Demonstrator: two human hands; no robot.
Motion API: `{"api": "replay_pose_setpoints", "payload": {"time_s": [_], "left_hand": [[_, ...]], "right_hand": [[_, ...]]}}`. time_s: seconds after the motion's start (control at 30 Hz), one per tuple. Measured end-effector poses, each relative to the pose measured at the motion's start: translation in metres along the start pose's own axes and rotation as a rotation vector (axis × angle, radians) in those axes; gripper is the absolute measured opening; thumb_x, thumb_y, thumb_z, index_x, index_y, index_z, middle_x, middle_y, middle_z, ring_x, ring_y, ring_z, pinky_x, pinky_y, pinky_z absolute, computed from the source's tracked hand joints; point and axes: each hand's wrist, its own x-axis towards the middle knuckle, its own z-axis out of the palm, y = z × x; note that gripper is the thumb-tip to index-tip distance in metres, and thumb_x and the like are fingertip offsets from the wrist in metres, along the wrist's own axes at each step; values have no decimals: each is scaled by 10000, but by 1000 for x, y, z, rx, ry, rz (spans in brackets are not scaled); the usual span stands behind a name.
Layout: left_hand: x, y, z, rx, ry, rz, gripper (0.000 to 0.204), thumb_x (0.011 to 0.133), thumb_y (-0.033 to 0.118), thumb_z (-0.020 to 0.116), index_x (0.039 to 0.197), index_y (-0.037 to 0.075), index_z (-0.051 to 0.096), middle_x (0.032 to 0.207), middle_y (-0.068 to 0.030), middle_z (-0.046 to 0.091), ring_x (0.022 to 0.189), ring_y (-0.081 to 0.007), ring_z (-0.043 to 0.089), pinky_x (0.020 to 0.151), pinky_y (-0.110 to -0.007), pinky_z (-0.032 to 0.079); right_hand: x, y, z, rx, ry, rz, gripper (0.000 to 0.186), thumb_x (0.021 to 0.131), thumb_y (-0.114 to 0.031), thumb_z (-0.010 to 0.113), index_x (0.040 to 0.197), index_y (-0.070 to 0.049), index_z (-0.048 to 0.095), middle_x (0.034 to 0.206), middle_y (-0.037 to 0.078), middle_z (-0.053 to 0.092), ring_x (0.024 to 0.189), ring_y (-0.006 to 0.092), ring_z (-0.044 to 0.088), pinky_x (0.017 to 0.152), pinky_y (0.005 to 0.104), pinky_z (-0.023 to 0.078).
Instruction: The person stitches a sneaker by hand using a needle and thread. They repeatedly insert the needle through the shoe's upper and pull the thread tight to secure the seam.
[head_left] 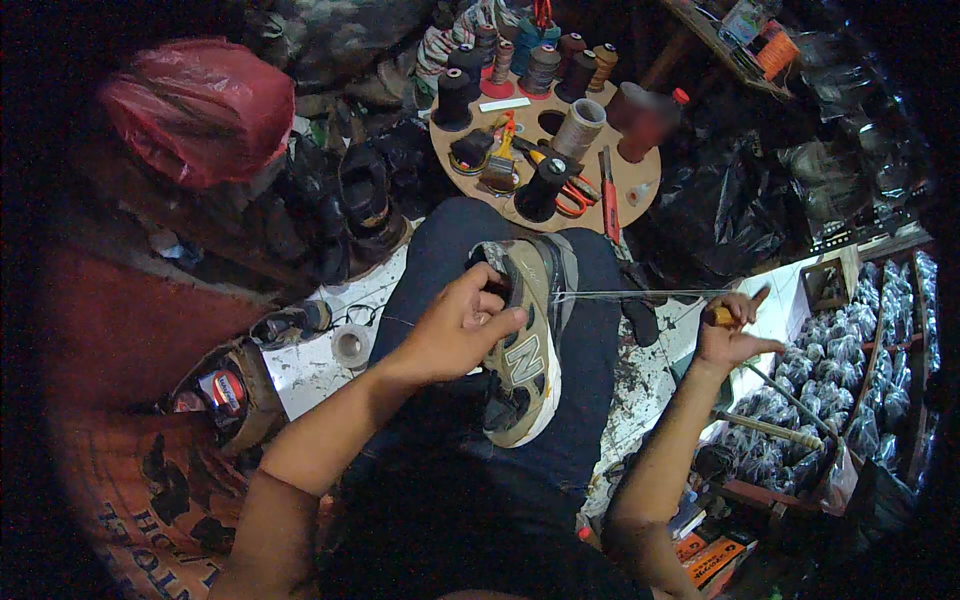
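A: Where's the shoe sitting?

B: The olive-tan suede and mesh running shoe with a pale foam sole lies across the lap, on the dark blue denim thighs, just below the centre of the view, toe toward six o'clock and heel toward twelve. The left hand is closed on its collar and upper from the nine o'clock side, thumb over the top edge, fingers curled into the opening.

A: And the other hand?

B: The right hand is out at three o'clock, well apart from the shoe, fist shut around a small yellowish tool handle. A thin pale thread runs taut from the heel area straight across to that fist.

A: How would that shoe handle?

B: I'd judge it light, with a soft upper that gives under the fingers and a springy sole that holds its shape. The suede shouldn't slip. The collar or the sole edge looks the firmest place to hold; the mesh would just buckle. The thread looks thin enough to bite into skin under tension.

A: What's nearby?

B: At twelve o'clock, a round wooden caddy carrying dark thread spools and orange-handled scissors. A tape roll lies on the floor at nine o'clock, a red plastic bag at ten.
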Motion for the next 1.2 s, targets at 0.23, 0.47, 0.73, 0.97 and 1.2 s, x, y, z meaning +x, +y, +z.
{"api": "replay_pose_setpoints", "payload": {"time_s": [0.23, 0.47, 0.73, 0.97, 1.2], "left_hand": [[6, 6, -4, 53, -20, -110, 426, 991, 169, 695, 1321, -24, 505, 1063, -151, 719, 962, -163, 679, 844, -328, 538], [-10, 25, -15, 850, 97, 248, 315, 971, 304, 680, 1107, 20, 693, 805, -148, 724, 693, -301, 702, 654, -416, 519], [-16, 13, -27, 1196, 143, 448, 303, 984, 295, 630, 821, 39, 643, 818, -154, 638, 786, -390, 653, 671, -501, 497], [-47, -6, -42, 1173, 314, 497, 410, 892, 306, 759, 595, 91, 577, 598, -105, 573, 561, -336, 621, 498, -454, 457], [-93, -21, -85, 1062, 326, 397, 420, 896, 146, 751, 566, 32, 518, 538, -134, 489, 473, -308, 515, 476, -424, 360]], "right_hand": [[-84, 63, 3, -977, -47, 52, 664, 1031, -426, 615, 1568, -98, 403, 736, -42, 483, 578, 60, 420, 524, 201, 357], [-123, 98, 46, -1720, -402, 421, 238, 913, -218, 780, 990, -17, 679, 834, 40, 673, 627, 59, 502, 575, 250, 418], [-119, 146, 62, -754, 104, 593, 356, 1043, -339, 625, 830, -56, 595, 703, 22, 574, 494, 85, 445, 437, 242, 329], [-122, 157, 74, -900, 177, 563, 340, 1027, -300, 635, 768, -90, 569, 555, -36, 429, 397, 80, 364, 359, 266, 262], [-121, 159, 63, -942, 199, 524, 347, 1014, -256, 618, 712, -99, 551, 508, -21, 432, 337, 92, 350, 327, 276, 253]]}}
